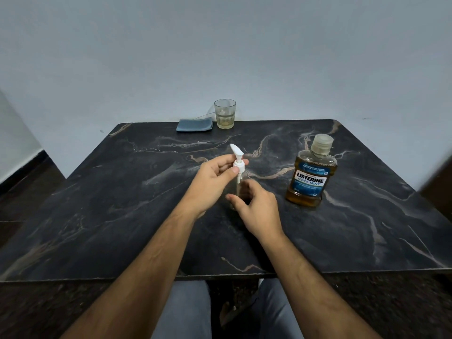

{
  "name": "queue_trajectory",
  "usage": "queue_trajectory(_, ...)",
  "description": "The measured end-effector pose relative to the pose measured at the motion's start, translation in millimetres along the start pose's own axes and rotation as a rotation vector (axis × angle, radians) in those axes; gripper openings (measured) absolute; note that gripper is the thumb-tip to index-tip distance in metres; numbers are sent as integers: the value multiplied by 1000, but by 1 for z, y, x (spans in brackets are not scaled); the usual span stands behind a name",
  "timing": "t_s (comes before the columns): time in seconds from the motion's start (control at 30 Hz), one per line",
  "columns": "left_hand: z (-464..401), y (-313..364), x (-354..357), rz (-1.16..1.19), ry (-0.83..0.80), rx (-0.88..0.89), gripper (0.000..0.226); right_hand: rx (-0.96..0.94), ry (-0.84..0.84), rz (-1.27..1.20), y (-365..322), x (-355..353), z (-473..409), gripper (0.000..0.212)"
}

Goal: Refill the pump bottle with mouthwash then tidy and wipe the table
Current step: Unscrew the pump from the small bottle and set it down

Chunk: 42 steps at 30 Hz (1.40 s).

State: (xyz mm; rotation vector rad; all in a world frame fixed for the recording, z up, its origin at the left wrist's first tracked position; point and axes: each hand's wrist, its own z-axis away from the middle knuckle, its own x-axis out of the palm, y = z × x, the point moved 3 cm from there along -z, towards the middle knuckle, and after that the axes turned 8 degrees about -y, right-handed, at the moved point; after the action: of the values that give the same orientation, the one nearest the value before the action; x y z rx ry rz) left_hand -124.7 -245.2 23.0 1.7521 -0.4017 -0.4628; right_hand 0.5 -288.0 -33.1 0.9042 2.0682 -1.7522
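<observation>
Early stage: our left hand (212, 177) pinches the pump head (66, 159) off the pump bottle (241, 189) our right hand (254, 204) grips, while the capped Listerine bottle (311, 178) and folded cloth (194, 125) sit untouched on the counter (122, 204).

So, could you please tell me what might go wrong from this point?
1. The left hand pinches the pump collar while the right hand grips the clear bottle; lifting the pump out could drip on the table.
2. The mouthwash is capped; pouring into the narrow neck may spill.
3. The glass sits near the far edge.
</observation>
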Motion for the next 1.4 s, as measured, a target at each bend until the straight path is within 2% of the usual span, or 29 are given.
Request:
queue_trajectory(0.13,-5,-1,0,-20,137,-2,26,10,-9,5,0,1,0,40)
queue_trajectory(0.43,-16,5,6,-140,228,-5,21,36,-32,13,-1,2,-1,47)
queue_trajectory(0.83,-20,29,-8,164,271,34,21,62,-36,-1,-2,0,-1,40)
queue_trajectory(1.17,-19,49,-38,259,352,81,21,74,-54,-26,-1,0,-2,40)
queue_trajectory(1.4,-12,53,-56,330,398,50,14,54,-38,-33,0,0,-1,44)
